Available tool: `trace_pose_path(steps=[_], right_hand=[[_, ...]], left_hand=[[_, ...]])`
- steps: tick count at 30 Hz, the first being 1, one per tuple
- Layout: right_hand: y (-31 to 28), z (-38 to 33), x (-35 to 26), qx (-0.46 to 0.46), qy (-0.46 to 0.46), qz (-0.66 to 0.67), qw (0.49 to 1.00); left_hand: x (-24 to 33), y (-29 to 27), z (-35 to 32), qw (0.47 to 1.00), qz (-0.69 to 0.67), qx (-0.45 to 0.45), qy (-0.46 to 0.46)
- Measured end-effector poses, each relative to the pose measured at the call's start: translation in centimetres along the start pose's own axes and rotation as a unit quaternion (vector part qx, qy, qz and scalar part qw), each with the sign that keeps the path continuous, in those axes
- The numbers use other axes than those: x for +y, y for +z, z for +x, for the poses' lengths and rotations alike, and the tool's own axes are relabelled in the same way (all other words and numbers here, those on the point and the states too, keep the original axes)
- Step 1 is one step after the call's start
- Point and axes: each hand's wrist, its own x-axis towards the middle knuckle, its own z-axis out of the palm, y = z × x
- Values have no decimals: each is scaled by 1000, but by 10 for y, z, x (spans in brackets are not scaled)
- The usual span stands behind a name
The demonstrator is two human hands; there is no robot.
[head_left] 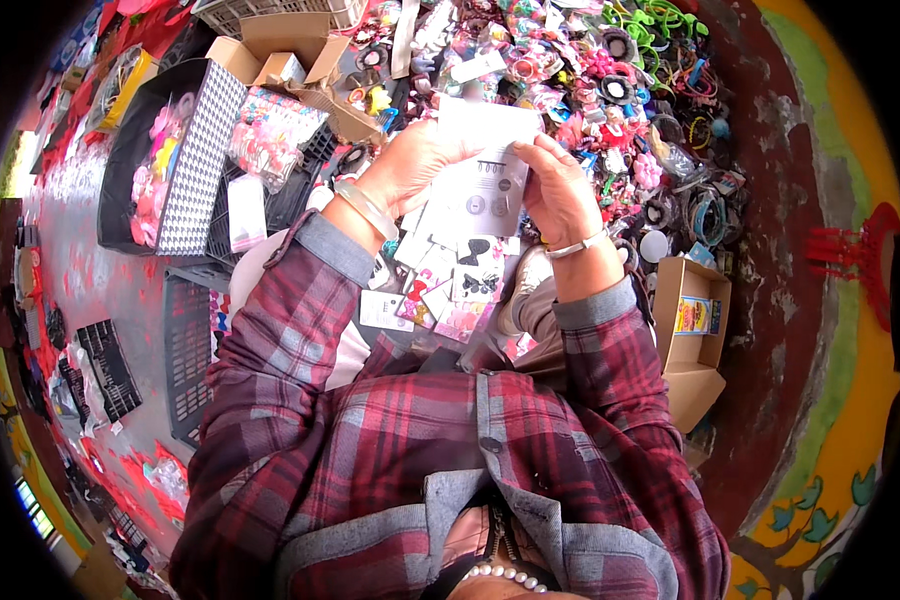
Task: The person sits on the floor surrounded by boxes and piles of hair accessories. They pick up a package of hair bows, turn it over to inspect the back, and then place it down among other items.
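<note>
My left hand (415, 160) and my right hand (558, 190) both hold a white card (490, 170) with small round dark pieces fixed to it, raised in front of me. The left hand grips its left edge, the right hand its right edge. A clear bangle sits on my left wrist, a thin bracelet on my right. Below the card lies a loose pile of similar small cards (450, 275) with bows and clips on them, resting on my lap.
A heap of colourful hair ties and bands (620, 90) fills the ground ahead. An open cardboard box (692, 320) stands at my right. Left are a checked-pattern box (175, 160), dark plastic crates (188, 350) and bagged pink accessories (270, 135).
</note>
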Motion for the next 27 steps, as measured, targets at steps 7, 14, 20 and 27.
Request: trace_pose_path(steps=[7, 14, 20, 27], right_hand=[[4, -11, -24, 54, -344, -490, 799], [0, -24, -30, -41, -478, -587, 653], [-1, -20, -21, -8, -475, -552, 685], [-13, -14, -10, 10, -302, -365, 881]], left_hand=[[19, -1, -8, 995, 49, -8, -89], [25, 1, -20, 983, 47, -96, -148], [23, -3, -18, 982, 75, -93, -149], [20, 0, -19, 978, 84, -99, -165]])
